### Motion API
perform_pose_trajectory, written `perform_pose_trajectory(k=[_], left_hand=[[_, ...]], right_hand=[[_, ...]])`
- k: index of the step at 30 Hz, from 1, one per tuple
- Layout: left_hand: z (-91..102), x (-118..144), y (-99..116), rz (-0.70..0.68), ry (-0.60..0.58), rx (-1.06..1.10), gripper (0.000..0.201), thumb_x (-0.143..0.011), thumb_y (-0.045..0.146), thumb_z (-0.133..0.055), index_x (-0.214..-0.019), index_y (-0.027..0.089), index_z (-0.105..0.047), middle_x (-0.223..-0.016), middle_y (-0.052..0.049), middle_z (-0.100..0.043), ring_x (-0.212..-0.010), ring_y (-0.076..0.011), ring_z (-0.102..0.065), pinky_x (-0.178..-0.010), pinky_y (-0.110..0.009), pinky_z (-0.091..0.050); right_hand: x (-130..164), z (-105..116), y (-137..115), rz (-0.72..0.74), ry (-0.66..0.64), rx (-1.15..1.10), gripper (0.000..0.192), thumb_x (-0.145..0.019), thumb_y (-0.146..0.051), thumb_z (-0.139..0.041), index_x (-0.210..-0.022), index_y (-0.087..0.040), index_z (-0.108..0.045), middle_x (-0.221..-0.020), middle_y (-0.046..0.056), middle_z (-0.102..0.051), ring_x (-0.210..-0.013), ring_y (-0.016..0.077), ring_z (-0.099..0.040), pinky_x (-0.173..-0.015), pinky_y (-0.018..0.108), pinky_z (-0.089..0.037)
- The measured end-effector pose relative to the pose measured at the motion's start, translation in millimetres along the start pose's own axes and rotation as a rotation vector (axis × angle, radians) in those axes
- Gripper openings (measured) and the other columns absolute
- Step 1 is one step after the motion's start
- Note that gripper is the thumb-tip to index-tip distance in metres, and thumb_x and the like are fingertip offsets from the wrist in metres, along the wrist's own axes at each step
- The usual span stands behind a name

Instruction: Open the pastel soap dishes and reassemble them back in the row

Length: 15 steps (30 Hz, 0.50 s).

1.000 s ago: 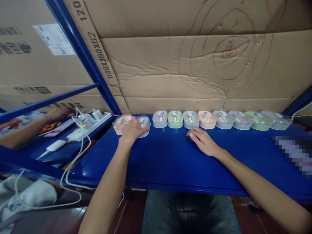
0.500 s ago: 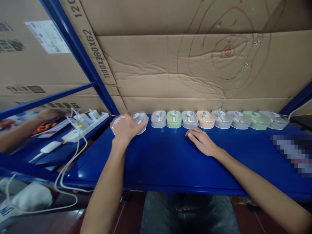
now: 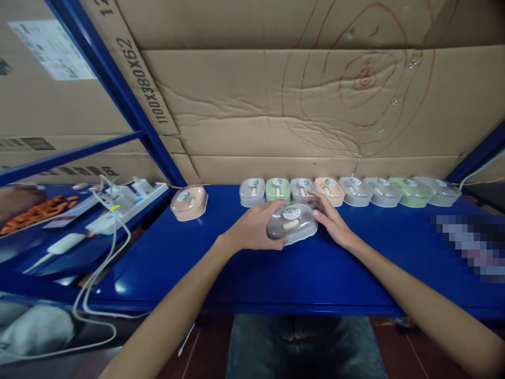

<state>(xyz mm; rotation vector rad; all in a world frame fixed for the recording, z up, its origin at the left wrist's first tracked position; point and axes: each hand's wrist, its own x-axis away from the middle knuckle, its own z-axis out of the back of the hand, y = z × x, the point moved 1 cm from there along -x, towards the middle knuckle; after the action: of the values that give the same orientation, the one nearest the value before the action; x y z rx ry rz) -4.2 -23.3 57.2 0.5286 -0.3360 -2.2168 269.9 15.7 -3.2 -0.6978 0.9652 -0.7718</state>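
My left hand (image 3: 252, 230) and my right hand (image 3: 332, 220) both hold a grey lidded case (image 3: 292, 223) just above the blue shelf (image 3: 276, 268), one hand at each end. Behind it runs a row of similar small cases (image 3: 347, 190) in grey, green and peach along the cardboard wall. A single peach case (image 3: 190, 202) sits apart at the shelf's left end.
Cardboard sheets (image 3: 276, 105) back the shelf. A blue rack post (image 3: 118, 89) slants at left. On the neighbouring shelf lie a white power strip (image 3: 126, 202) with cables (image 3: 98, 279) hanging over the edge, and a tray of orange food (image 3: 35, 213).
My left hand lifted the grey case from beside the peach one at the left and carried it right to the middle. My right hand came up and took its other end.
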Motion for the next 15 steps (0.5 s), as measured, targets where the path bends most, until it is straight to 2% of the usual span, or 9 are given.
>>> perform_pose_trajectory(k=[4, 7, 10, 15], left_hand=[[-14.6, -1.4, -5.9, -0.079, -0.019, -0.027, 0.088, -0.074, 0.047, -0.084, -0.152, 0.028, -0.049, -0.148, -0.013, -0.066, -0.133, -0.0394, -0.066, -0.112, -0.056, -0.054], [-18.8, -1.9, -10.4, -0.109, -0.004, -0.021, 0.087, -0.074, 0.046, -0.084, -0.153, 0.028, -0.05, -0.144, -0.012, -0.068, -0.132, -0.0385, -0.066, -0.111, -0.056, -0.054], [-19.0, -1.4, -11.8, -0.129, -0.007, 0.025, 0.087, -0.077, 0.045, -0.084, -0.155, 0.027, -0.05, -0.147, -0.013, -0.065, -0.135, -0.0378, -0.063, -0.114, -0.055, -0.053], [-18.2, -1.0, -14.8, -0.112, -0.042, 0.092, 0.09, -0.08, 0.047, -0.086, -0.159, 0.029, -0.047, -0.154, -0.012, -0.06, -0.143, -0.0376, -0.057, -0.121, -0.057, -0.048]], right_hand=[[1.9, -4.1, -8.1, 0.139, -0.115, 0.123, 0.067, -0.099, -0.062, -0.069, -0.156, -0.033, -0.05, -0.151, 0.012, -0.064, -0.132, 0.0327, -0.066, -0.114, 0.056, -0.053], [2.9, -9.2, -13.1, 0.239, -0.156, 0.262, 0.078, -0.087, -0.061, -0.084, -0.153, -0.03, -0.055, -0.149, 0.014, -0.066, -0.134, 0.0364, -0.066, -0.114, 0.058, -0.053], [3.1, -11.6, -13.6, 0.243, -0.154, 0.32, 0.086, -0.082, -0.062, -0.087, -0.154, -0.029, -0.054, -0.148, 0.015, -0.066, -0.134, 0.038, -0.067, -0.112, 0.059, -0.055], [3.1, -11.7, -13.3, 0.222, -0.133, 0.331, 0.086, -0.079, -0.063, -0.089, -0.151, -0.028, -0.058, -0.145, 0.015, -0.07, -0.131, 0.0375, -0.069, -0.111, 0.057, -0.056]])
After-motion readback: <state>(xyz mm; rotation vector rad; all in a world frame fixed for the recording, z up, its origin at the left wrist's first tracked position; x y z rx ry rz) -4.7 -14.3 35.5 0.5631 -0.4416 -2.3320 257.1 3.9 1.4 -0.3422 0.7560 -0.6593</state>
